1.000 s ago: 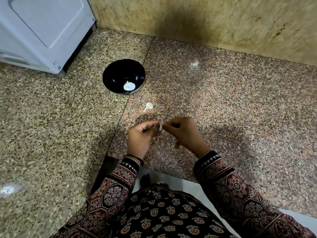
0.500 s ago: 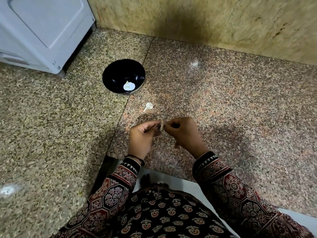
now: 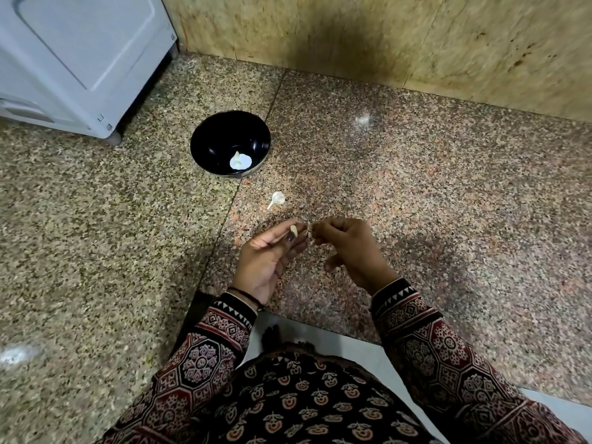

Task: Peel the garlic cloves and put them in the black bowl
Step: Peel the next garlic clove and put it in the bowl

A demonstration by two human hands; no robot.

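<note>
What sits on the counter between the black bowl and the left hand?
One loose garlic piece lies on the counter, touching neither the black bowl nor the left hand; head view.

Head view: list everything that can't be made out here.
Head view, white bits in the black bowl: too small to count or identify.
Head view, garlic clove: the left hand covers part; remaining skin unclear.
Head view, right hand: what it pinches is too small to tell.
Head view, white appliance: cut off by the frame edges.
</note>
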